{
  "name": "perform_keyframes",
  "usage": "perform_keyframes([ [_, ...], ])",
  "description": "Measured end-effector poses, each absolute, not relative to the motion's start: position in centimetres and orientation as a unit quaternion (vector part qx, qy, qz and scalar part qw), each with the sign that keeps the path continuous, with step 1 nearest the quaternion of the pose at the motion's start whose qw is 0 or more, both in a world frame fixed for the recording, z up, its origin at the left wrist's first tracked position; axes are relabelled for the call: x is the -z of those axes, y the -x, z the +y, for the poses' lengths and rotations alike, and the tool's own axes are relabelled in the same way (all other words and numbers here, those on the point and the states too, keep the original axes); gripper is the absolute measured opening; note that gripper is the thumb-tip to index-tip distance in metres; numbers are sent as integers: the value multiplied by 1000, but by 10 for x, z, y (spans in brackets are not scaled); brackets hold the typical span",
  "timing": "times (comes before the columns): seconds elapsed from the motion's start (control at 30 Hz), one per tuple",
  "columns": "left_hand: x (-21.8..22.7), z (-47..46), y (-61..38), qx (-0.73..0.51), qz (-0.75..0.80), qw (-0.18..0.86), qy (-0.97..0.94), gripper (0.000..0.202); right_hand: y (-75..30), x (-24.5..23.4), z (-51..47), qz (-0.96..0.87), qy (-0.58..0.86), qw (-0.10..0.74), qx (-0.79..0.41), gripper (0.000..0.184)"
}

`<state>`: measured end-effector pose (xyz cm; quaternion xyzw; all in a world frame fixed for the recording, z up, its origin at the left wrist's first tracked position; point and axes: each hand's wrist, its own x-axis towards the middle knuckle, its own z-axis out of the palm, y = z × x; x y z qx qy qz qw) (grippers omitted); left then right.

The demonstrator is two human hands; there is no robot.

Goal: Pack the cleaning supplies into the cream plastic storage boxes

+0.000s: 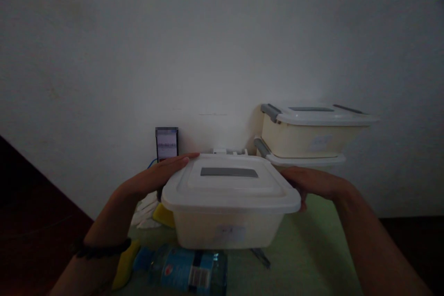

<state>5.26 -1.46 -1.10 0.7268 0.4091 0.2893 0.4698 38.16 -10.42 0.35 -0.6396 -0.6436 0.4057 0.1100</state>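
Observation:
A cream plastic storage box with a white lid and a grey strip on top is in front of me, held above the green table. My left hand lies flat against the lid's left edge, fingers stretched toward the back. My right hand presses the lid's right edge, its fingers partly hidden behind the box. The box sits between my two palms.
Two more lidded cream boxes are stacked at the back right against the white wall. A phone leans upright on the wall. A blue-labelled water bottle lies near the front edge, beside yellow and white cloths.

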Motion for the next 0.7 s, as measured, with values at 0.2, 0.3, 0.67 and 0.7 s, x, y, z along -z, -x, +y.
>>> perform_keyframes([
  [0.2,5,-10,-50,-229,394,423,-783,50,-390,-10,-105,-630,719,78,-284,35],
  [0.3,-1,-10,-50,-181,397,404,-804,50,-378,-17,-108,-654,725,137,-168,32],
  [0.67,-3,-18,-58,-163,414,394,-805,51,-312,-7,-118,-819,531,180,-117,28],
  [0.7,-2,-17,-58,-166,411,396,-804,51,-313,-7,-118,-820,530,179,-118,29],
])
